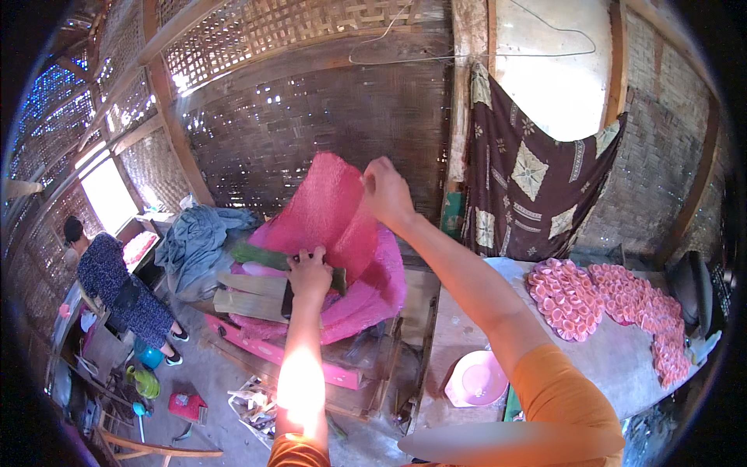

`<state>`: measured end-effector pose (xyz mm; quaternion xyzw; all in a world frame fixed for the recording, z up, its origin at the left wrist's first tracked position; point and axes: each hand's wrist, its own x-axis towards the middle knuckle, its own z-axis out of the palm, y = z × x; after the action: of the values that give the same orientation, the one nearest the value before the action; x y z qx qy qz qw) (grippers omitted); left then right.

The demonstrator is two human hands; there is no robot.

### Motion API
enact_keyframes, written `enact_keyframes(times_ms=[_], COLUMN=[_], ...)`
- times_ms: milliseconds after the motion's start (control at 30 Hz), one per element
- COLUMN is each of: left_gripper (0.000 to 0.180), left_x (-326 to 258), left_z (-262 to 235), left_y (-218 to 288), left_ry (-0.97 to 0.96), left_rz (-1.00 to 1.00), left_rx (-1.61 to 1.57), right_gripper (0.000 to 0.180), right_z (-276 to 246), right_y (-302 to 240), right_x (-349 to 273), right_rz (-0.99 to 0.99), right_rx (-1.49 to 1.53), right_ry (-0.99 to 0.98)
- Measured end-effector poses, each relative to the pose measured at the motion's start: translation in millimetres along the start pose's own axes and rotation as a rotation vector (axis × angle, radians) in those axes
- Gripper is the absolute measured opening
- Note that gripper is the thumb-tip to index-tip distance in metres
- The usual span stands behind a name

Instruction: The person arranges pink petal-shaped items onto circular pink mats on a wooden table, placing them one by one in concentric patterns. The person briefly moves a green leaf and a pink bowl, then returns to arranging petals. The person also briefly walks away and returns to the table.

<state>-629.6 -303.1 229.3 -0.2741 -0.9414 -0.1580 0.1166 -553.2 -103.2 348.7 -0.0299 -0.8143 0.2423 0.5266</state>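
My right hand (387,194) is raised, its fingers closed on the upper edge of a red-pink plastic sheet (331,206), which it stretches upward. The sheet belongs to, or lies over, a crumpled bright pink plastic bag (385,288) spread on the bench. Lower and to the left, my left hand (310,272) presses down with fingers apart on a long green piece (261,255), possibly a leaf or stalk. Beside it lie flat, pale olive strips (249,303) with a dark part at their right end, under my wrist. What lies beneath my palm is hidden.
To the right, a table (459,327) bears a pink basin (478,379) and many pink cup-shaped pieces (564,300). Blue-grey cloth (204,245) is heaped at left. A person (124,284) stands farther left, near a green gas cylinder (145,383). A patterned brown cloth (537,171) hangs behind.
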Motion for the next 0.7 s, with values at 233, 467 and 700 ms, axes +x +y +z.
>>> enact_keyframes(times_ms=[233, 467, 700], left_gripper=[0.044, 0.041, 0.048], left_x=[11.6, 26.0, 1.0], left_z=[21.0, 16.2, -60.2], left_y=[-19.1, -39.6, 32.2], left_ry=[0.026, 0.014, 0.395], left_rz=[0.05, 0.241, 0.505], left_rx=[-0.005, -0.084, -0.164], right_gripper=[0.009, 0.014, 0.016], right_z=[-148.4, -411.2, -651.2], right_y=[33.2, 75.6, 35.8], right_x=[11.8, -129.8, -373.0], right_rz=[0.117, 0.525, 0.947], right_rx=[-0.064, -0.116, -0.319], right_ry=[0.294, 0.484, 0.563])
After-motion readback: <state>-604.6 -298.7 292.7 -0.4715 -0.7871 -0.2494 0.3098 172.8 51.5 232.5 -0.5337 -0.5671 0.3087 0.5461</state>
